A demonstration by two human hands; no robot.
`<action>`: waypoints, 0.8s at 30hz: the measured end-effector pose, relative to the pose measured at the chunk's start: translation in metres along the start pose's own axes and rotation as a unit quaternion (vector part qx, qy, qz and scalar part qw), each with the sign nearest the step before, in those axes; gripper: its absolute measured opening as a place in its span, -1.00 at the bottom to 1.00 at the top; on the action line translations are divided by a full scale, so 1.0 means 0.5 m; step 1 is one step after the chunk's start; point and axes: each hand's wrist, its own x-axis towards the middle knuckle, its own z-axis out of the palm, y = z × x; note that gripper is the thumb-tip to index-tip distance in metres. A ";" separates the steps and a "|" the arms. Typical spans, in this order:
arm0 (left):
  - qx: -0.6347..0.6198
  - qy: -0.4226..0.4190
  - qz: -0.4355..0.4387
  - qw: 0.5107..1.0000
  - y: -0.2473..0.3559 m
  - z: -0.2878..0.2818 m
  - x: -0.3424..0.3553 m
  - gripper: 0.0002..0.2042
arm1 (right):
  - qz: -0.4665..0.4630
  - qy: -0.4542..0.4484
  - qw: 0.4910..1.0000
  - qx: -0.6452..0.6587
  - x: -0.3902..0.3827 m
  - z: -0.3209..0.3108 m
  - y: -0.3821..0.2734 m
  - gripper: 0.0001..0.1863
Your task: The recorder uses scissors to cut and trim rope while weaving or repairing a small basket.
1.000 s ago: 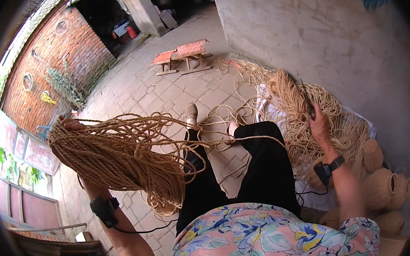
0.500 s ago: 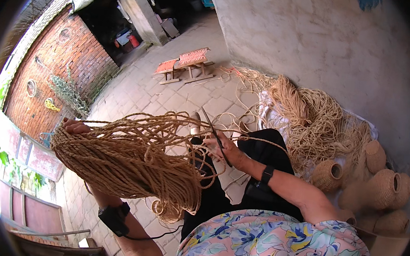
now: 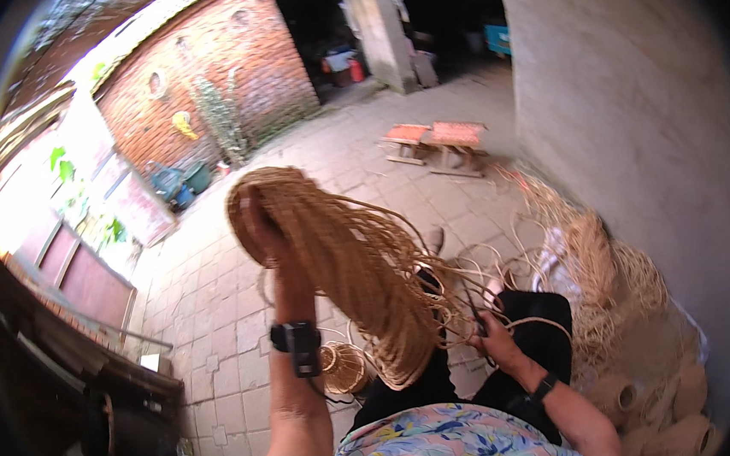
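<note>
A thick hank of tan twisted rope (image 3: pixel 362 271) hangs from my raised left hand (image 3: pixel 266 229), whose fingers grip it near its upper end. My right hand (image 3: pixel 493 341) is closed on a long dark metal tool (image 3: pixel 478 314), apparently scissors, over my lap among loose strands at the hank's lower end. A dark strap-on device is on each wrist. Below the hank, a small woven basket (image 3: pixel 341 365) shows on the paving beside my left leg.
Two low red-topped wooden stools (image 3: pixel 454 132) stand ahead. At right, heaped rope (image 3: pixel 602 264) and several woven pots (image 3: pixel 687 390) lie along a plastered wall (image 3: pixel 615 102). A brick wall (image 3: pixel 199 52) and pillar (image 3: pixel 377 23) are beyond, with dark wooden items (image 3: pixel 70 385) at lower left.
My right hand moved from the rope heap to my lap with the tool. My left hand has lifted and turned the hank rightward. The view has swung toward the left.
</note>
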 end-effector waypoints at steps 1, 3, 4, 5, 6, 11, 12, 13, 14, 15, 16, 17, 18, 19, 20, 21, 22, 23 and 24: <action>-0.025 0.042 -0.003 0.999 -0.021 -0.006 0.007 -0.44 | -0.015 0.017 1.000 0.014 -0.009 -0.002 -0.001 -0.61; -0.145 0.030 -0.068 0.987 -0.023 0.020 -0.001 -0.48 | -0.015 0.038 0.997 -0.060 -0.014 -0.010 0.001 -0.65; -0.145 0.029 -0.054 0.988 -0.021 0.028 -0.004 -0.48 | -0.028 0.036 0.997 -0.064 -0.005 -0.023 0.034 -0.63; -0.169 0.042 -0.082 0.981 -0.013 0.030 -0.009 -0.44 | -0.037 0.021 0.997 -0.069 -0.002 -0.013 0.039 -0.63; -0.197 0.052 -0.117 0.972 -0.014 0.035 -0.013 -0.40 | -0.045 0.031 0.993 -0.106 -0.004 -0.008 0.039 -0.63; -0.199 0.054 -0.134 0.969 -0.033 0.053 -0.022 -0.45 | -0.004 0.046 0.995 -0.091 -0.002 -0.004 0.014 -0.64; -0.201 0.062 -0.153 0.966 -0.040 0.051 -0.022 -0.48 | 0.010 0.042 0.994 -0.099 -0.009 -0.004 0.009 -0.65; -0.198 0.068 -0.154 0.966 -0.047 0.050 -0.022 -0.50 | 0.024 0.039 0.993 -0.107 -0.015 -0.005 0.005 -0.66; -0.197 0.068 -0.152 0.966 -0.047 0.053 -0.023 -0.50 | 0.038 0.034 0.992 -0.114 -0.017 -0.003 0.004 -0.68; -0.189 0.073 -0.147 0.968 -0.046 0.056 -0.025 -0.51 | 0.040 0.024 0.993 -0.110 -0.018 0.000 0.003 -0.70; -0.181 0.079 -0.142 0.970 -0.044 0.059 -0.026 -0.52 | 0.039 0.022 0.993 -0.110 -0.019 0.002 -0.001 -0.70; -0.198 0.080 -0.147 0.966 -0.052 0.059 -0.024 -0.54 | 0.047 0.016 0.993 -0.111 -0.025 0.004 -0.007 -0.68; -0.198 0.080 -0.148 0.966 -0.056 0.057 -0.024 -0.54 | 0.055 0.010 0.992 -0.113 -0.028 0.005 -0.009 -0.65; -0.195 0.080 -0.157 0.965 -0.059 0.056 -0.026 -0.56 | 0.055 0.009 0.992 -0.112 -0.027 0.004 -0.002 -0.65; -0.191 0.079 -0.166 0.964 -0.061 0.058 -0.027 -0.57 | 0.069 0.007 0.990 -0.119 -0.024 0.001 0.013 -0.65; -0.182 0.073 -0.166 0.966 -0.061 0.061 -0.028 -0.59 | 0.082 0.004 0.989 -0.126 -0.021 -0.002 0.027 -0.65; -0.182 0.073 -0.166 0.967 -0.067 0.059 -0.026 -0.59 | 0.081 0.004 0.989 -0.126 -0.017 -0.005 0.042 -0.65; -0.184 0.073 -0.164 0.966 -0.067 0.056 -0.025 -0.61 | 0.044 0.008 0.993 -0.112 -0.015 0.001 0.049 -0.68; -0.187 0.074 -0.163 0.966 -0.066 0.053 -0.023 -0.62 | 0.007 0.012 0.995 -0.099 -0.013 0.004 0.054 -0.70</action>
